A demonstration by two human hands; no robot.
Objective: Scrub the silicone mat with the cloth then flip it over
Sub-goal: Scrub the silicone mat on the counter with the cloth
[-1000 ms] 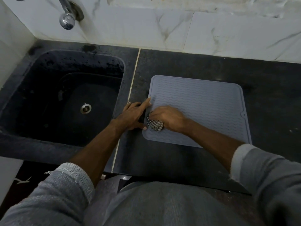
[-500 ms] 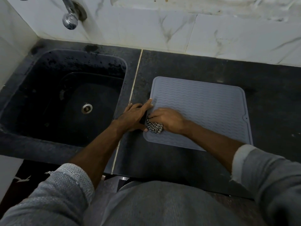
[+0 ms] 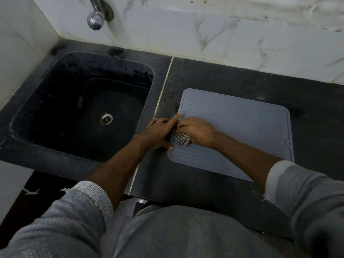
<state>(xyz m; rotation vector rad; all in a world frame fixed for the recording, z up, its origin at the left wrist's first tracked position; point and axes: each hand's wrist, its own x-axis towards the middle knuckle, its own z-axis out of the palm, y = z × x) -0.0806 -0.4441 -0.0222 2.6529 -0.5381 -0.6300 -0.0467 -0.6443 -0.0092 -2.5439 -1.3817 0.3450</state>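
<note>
From my remote seat I see a grey silicone mat (image 3: 242, 131) lying flat on a dark stone counter (image 3: 307, 101) right of centre in the frame, its ribbed wave pattern facing up and its raised rim running unbroken along the top and right sides. The right hand (image 3: 197, 132) sits on the mat's left portion with fingers curled around a bunched black-and-white checked cloth (image 3: 181, 138), which pokes out below the knuckles and touches the mat surface. The left hand (image 3: 158, 133) lies just beside it at the mat's left edge, fingers extended and relaxed, the index finger reaching up along the rim and the thumb tip resting on the mat near its lower left corner; I cannot tell for sure whether the palm presses the counter or only hovers, as shadow fills the gap between the two hands. To the right of the cloth I see most of the mat uncovered, out to the small notch on its right edge. Bare counter surrounds the mat above, to the right and below, down to the front edge of the slab at lower centre. A pale grout seam (image 3: 162, 94) runs just left of the mat, parting it from a black sink (image 3: 55, 146) at the left of the frame, with a metal drain (image 3: 106, 118) in its floor. A chrome tap (image 3: 95, 17) juts from the marble wall tiles (image 3: 260, 38) at upper left.
</note>
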